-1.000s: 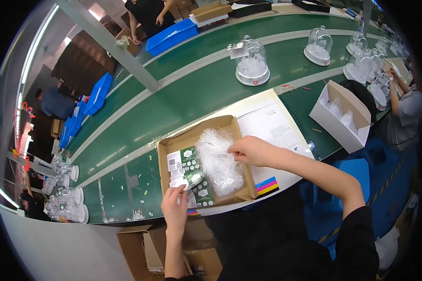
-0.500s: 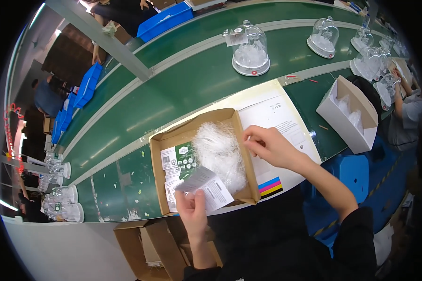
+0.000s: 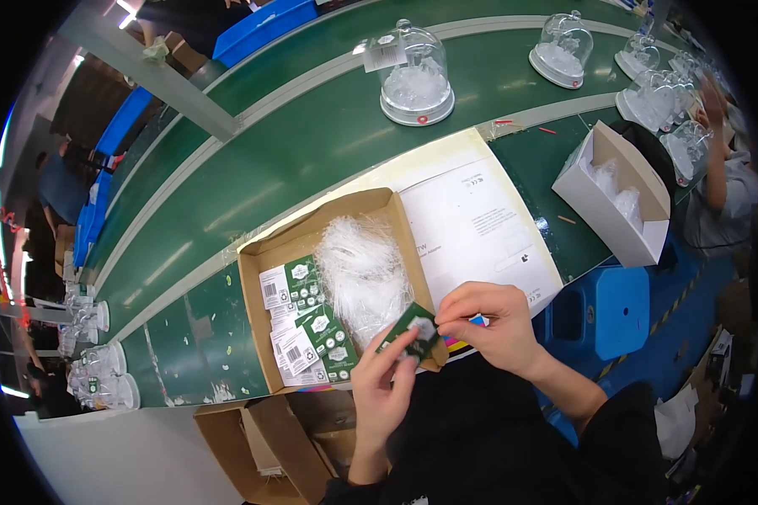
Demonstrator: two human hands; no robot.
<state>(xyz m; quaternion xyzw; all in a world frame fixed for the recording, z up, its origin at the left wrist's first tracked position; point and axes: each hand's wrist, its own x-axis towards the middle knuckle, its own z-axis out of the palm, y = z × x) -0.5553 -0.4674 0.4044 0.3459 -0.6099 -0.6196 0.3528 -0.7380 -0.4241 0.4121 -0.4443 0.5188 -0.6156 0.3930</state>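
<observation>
My left hand (image 3: 383, 391) pinches a small green folded tag (image 3: 419, 326), held above the near right corner of a shallow cardboard box (image 3: 253, 313). My right hand (image 3: 499, 330) is closed, with thumb and fingertips pressed together right at the tag's edge. Anything thin between those fingertips is too small to make out. A heap of fine, clear-white plastic strands (image 3: 358, 268) fills the right part of the box. On its left side lie several green and white tags (image 3: 293, 352), partly overlapping.
Beyond the box, a glass dome (image 3: 417, 80) on a white base carries a tag; another dome (image 3: 562, 52) stands farther right. A white open box (image 3: 611, 198) holds clear-wrapped items at right. A blue stool (image 3: 621, 311) stands below it. Another person's arm (image 3: 716, 172) shows at far right.
My right hand has come down and inward to the tag in my left hand. The tag, earlier opened out with its white side showing, now shows green. The view has shifted slightly.
</observation>
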